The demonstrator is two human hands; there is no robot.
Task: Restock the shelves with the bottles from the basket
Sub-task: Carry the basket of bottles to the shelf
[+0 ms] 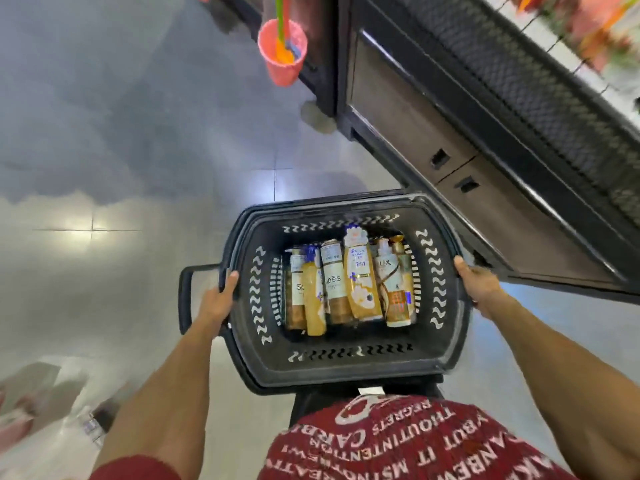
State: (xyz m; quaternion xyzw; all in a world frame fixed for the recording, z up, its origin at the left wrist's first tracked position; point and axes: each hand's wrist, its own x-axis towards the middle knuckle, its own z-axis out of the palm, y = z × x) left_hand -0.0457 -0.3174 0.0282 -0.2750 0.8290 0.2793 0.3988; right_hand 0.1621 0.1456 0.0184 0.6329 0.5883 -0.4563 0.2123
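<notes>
A black plastic basket is held above the grey tiled floor in front of me. Several gold, white and brown shampoo bottles lie side by side on its bottom. My left hand grips the basket's left rim, thumb over the edge, beside a folded-down handle. My right hand grips the right rim. A dark shelf unit runs along the right, its lower front panels close to the basket's right side.
A pink cup with a green and orange tool hangs at the top centre beside the shelf end. Blurred packaged goods fill the upper right shelf. Pale bags and a bottle lie on the floor at lower left.
</notes>
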